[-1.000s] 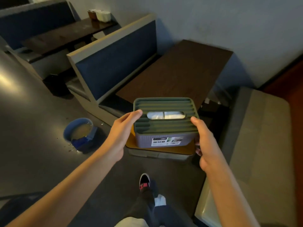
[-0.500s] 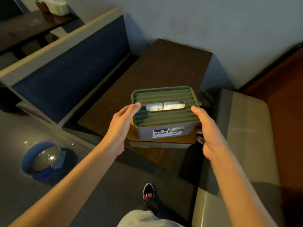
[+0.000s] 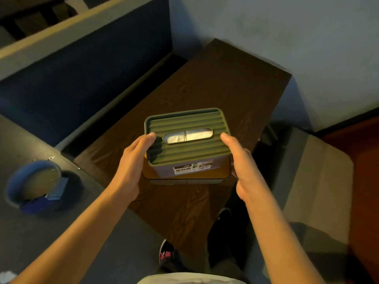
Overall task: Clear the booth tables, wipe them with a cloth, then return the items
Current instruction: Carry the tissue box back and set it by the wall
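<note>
Return phase, by the look of it: dark wood-grain booth table (image 3: 215,83) bare, nothing set back yet. Left hand (image 3: 131,169) and right hand (image 3: 242,171) clamp the grey plastic tissue box with ribbed green lid (image 3: 184,144) plus orange tray (image 3: 184,175) beneath, above the table's near end. White tissue shows in the lid slot. Left of the grip, blue floor bucket (image 3: 12,193) holds murky water.

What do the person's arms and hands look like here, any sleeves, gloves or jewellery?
Both forearms are bare to the frame's edge: no sleeves show. The left hand and right hand wear no gloves, and no rings, watch or bracelets are visible.
</note>
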